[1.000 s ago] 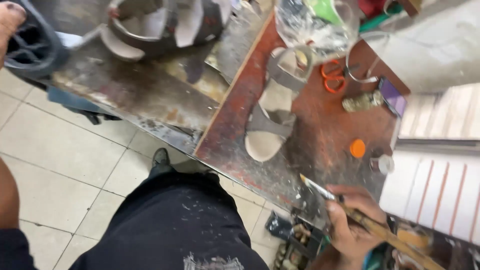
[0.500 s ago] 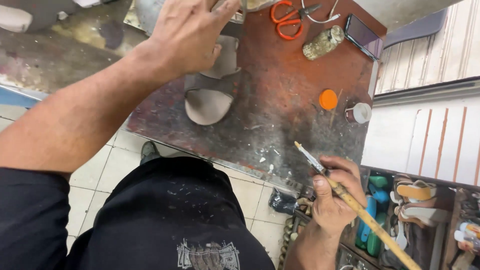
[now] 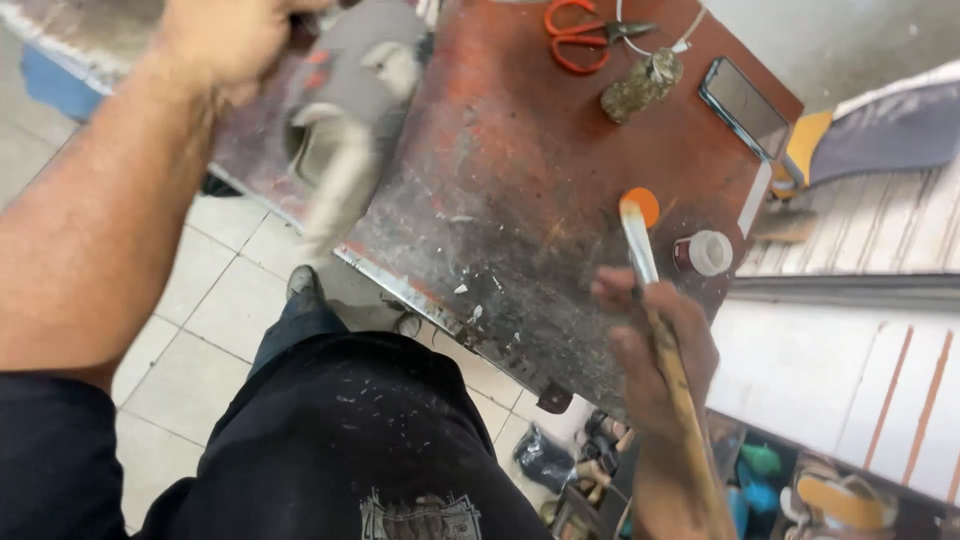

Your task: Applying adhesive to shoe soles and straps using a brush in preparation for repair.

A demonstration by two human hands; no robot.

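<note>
Where motion blurs it, left hand [image 3: 225,40] grips sandal [image 3: 345,130].

Scuffed, rust-red metal worktop [image 3: 520,180], matt, paint-flecked; wooden brush handle [image 3: 672,370], glue-crusted, gripped in right hand [image 3: 655,350]; grey suede-like sandal [image 3: 345,110], matt, blurred, in left hand [image 3: 225,35]; glossy orange plastic scissor handles [image 3: 575,35]; smooth floor tiles [image 3: 200,300]

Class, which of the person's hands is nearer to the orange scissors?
Right. The right hand holds a brush below the scissors; the left hand grips a sandal, far to their left.
</note>
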